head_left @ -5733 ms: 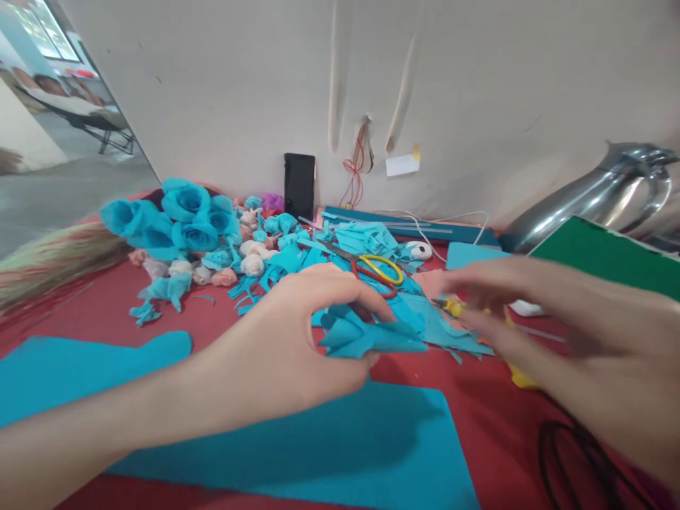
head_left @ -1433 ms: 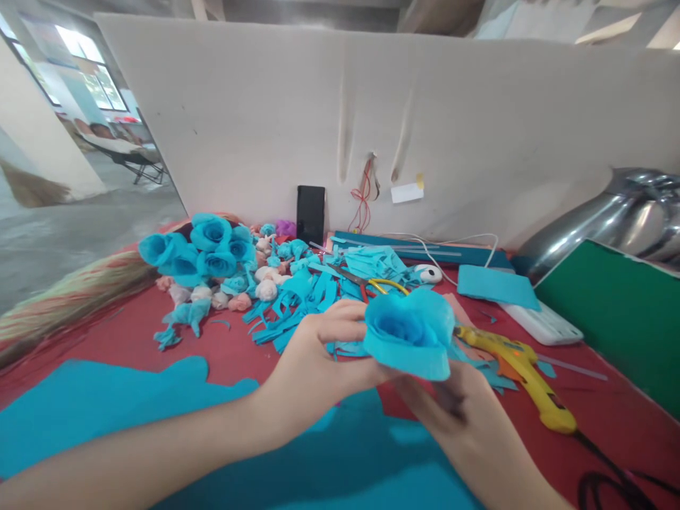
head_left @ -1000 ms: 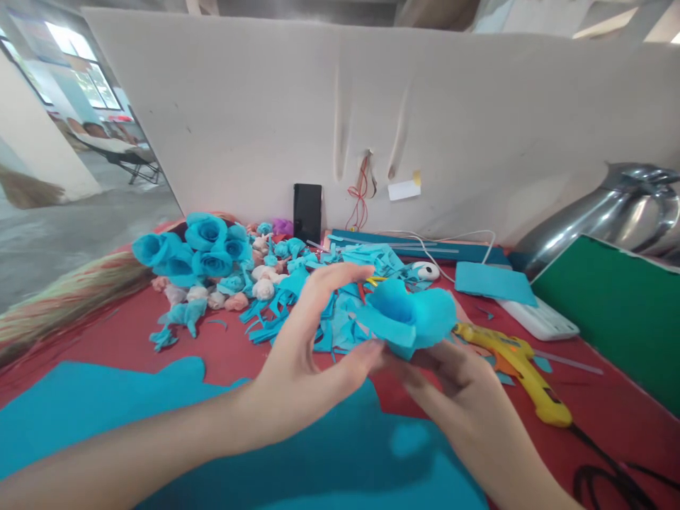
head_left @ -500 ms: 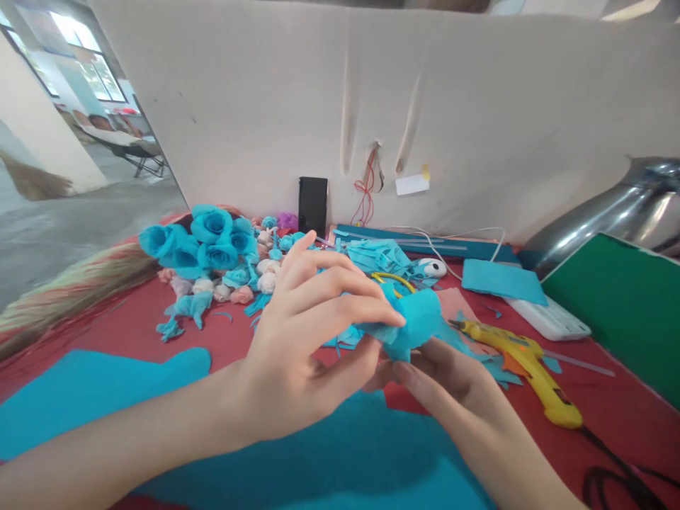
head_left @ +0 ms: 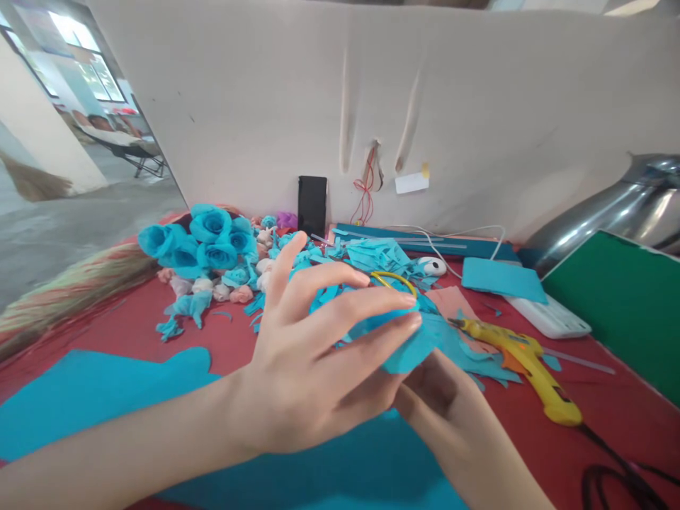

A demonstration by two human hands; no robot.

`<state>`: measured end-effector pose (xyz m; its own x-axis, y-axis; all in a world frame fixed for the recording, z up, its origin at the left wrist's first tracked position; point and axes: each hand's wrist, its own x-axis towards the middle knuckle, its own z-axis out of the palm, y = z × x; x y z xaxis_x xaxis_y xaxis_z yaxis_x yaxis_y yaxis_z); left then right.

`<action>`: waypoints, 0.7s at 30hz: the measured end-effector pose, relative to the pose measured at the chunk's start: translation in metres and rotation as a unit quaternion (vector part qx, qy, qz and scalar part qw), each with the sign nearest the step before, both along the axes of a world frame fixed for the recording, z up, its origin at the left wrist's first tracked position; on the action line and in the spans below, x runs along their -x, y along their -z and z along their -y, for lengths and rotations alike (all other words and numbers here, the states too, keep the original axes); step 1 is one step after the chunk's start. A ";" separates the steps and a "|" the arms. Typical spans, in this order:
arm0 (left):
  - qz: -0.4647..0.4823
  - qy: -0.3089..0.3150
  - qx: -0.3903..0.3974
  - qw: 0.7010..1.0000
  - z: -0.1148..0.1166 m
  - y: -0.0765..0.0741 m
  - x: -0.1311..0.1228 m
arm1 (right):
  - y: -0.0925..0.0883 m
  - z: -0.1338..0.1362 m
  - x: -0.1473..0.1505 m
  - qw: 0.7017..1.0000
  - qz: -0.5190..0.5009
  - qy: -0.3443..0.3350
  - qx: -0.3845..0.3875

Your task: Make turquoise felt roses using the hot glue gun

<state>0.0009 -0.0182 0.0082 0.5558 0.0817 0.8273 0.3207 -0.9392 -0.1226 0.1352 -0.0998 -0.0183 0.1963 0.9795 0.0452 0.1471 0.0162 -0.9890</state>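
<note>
A blue crepe paper flower point(head_left: 409, 354) is between my two hands above the table. My left hand point(head_left: 319, 347) reaches across from the left, its middle and ring fingers curved over the flower's top and its index finger raised. From below and to the right, my right hand point(head_left: 449, 407) grips the flower's base, with its fingertips mostly hidden behind the left hand. Under both hands lies a large blue crepe paper sheet point(head_left: 319, 474). Just behind the flower, yellow-handled scissors point(head_left: 396, 280) rest among blue paper scraps point(head_left: 380, 255).
Finished blue paper flowers point(head_left: 212, 237) are bunched at the back left, beside small pink and white paper rosebuds point(head_left: 241, 294). A yellow glue gun point(head_left: 520, 354) lies right, near a green board point(head_left: 621, 312) and a metal kettle point(head_left: 600, 212). A phone point(head_left: 312, 205) leans against the wall.
My left hand has rolled forward and lower over the flower, its fingers now covering more of its top. The flower and my right hand have shifted slightly down.
</note>
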 end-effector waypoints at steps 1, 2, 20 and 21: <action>-0.005 0.001 -0.011 1.000 0.000 0.000 0.000 | 0.000 0.000 0.001 1.000 0.001 0.002 0.008; -0.004 0.001 -0.019 1.000 0.000 -0.001 0.000 | -0.001 0.001 0.001 1.000 0.001 -0.002 0.016; -0.007 0.075 -0.054 0.996 -0.004 -0.002 -0.002 | 0.000 0.008 -0.008 0.996 -0.030 -0.089 0.001; -0.012 0.081 -0.049 0.995 -0.005 -0.001 -0.001 | 0.000 0.008 -0.009 0.996 -0.016 -0.087 -0.004</action>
